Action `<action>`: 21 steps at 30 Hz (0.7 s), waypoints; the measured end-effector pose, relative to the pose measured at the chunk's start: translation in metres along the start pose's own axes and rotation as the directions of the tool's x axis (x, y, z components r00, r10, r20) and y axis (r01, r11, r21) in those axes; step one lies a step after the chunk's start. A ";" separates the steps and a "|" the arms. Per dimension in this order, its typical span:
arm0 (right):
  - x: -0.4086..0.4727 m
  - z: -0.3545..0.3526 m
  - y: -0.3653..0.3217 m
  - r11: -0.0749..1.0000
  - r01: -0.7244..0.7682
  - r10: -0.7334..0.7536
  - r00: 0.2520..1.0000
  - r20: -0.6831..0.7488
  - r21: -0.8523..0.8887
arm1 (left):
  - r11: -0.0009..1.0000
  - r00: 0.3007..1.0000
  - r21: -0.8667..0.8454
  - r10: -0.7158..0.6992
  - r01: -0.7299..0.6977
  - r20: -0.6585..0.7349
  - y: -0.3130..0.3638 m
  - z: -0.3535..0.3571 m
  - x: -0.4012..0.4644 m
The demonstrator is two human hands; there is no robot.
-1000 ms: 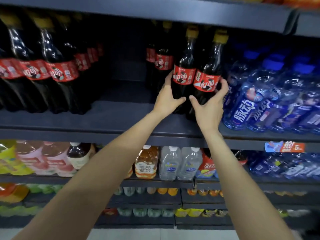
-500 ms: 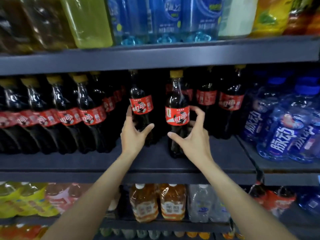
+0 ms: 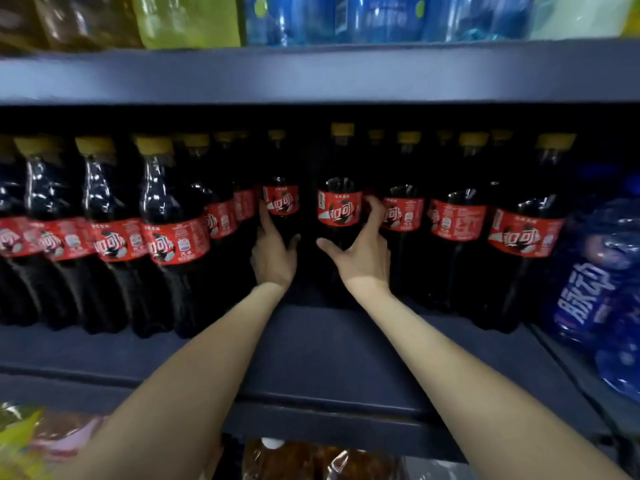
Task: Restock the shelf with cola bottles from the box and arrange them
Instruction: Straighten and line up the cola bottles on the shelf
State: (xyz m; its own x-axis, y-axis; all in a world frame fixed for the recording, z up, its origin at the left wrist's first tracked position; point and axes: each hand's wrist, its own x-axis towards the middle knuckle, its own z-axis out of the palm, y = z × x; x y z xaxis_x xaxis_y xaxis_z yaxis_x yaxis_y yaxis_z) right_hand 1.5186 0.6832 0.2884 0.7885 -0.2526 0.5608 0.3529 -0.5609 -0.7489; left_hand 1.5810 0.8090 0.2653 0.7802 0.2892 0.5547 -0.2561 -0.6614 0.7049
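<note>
We have both arms reaching deep into the dark shelf [image 3: 329,362], each hand on its own cola bottle; the left hand [image 3: 273,254] wraps the lower body of the left bottle [image 3: 281,202], fingers curled round its far left side and thumb out to the right; the right hand [image 3: 360,258] grips the right bottle [image 3: 340,209], fingers hooked round its right flank just beside the red label and thumb spread wide on the left.

We judge that the low hold, under the labels, is chosen so that each bottle can be slid or set at the back without tipping, and so the labels stay uncovered and facing out; the two bottles stand apart, with a dark gap between them, in the opening between the left row [image 3: 114,237] and the right row [image 3: 460,220] of cola bottles, well back from the shelf's front edge.

Both held bottles stand upright, long axis vertical, yellow caps up under the shelf above [image 3: 311,74], labels turned toward us; whether their bases already rest on the shelf we cannot tell, since the hands and shadow hide them; blue drink bottles [image 3: 595,282] lie just right of the cola.
</note>
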 end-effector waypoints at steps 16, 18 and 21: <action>0.019 0.042 0.010 0.996 0.084 -0.084 0.996 0.032 0.006 | 0.993 0.979 0.098 -0.077 0.059 0.190 -0.003 0.004 0.007; 0.015 0.044 0.006 0.995 0.100 -0.101 0.993 0.057 0.018 | 0.995 0.966 -0.026 -0.091 0.100 0.243 -0.001 -0.008 -0.001; 0.010 0.053 -0.002 0.990 0.138 -0.140 0.983 0.116 0.027 | 0.984 0.973 -0.169 -0.011 0.051 0.229 -0.007 -0.026 -0.019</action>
State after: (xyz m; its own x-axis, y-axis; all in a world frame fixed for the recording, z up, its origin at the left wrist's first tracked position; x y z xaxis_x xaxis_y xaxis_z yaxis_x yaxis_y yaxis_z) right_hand 1.5529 0.7234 0.2768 0.7841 -0.0786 0.6156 0.4720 -0.5686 -0.6738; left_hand 1.5528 0.8258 0.2611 0.8928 0.1305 0.4312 -0.3090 -0.5192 0.7969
